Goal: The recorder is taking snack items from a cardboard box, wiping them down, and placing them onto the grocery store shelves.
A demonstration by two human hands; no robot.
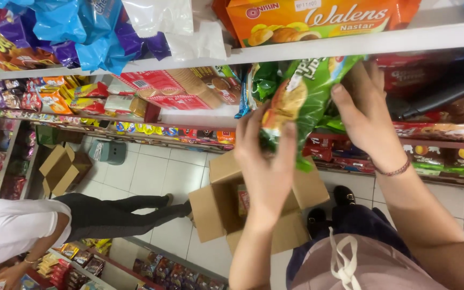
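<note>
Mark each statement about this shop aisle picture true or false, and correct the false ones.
1. Both hands grip a green snack bag. True: the left hand and the right hand hold it at the shelf.
2. The cardboard box on the floor is taped shut. False: its flaps stand open.
3. Another person in a white top crouches at the left. True.
4. The right wrist is bare. False: a thin bracelet circles it.
5. The floor is carpeted. False: it has pale tiles.
</note>
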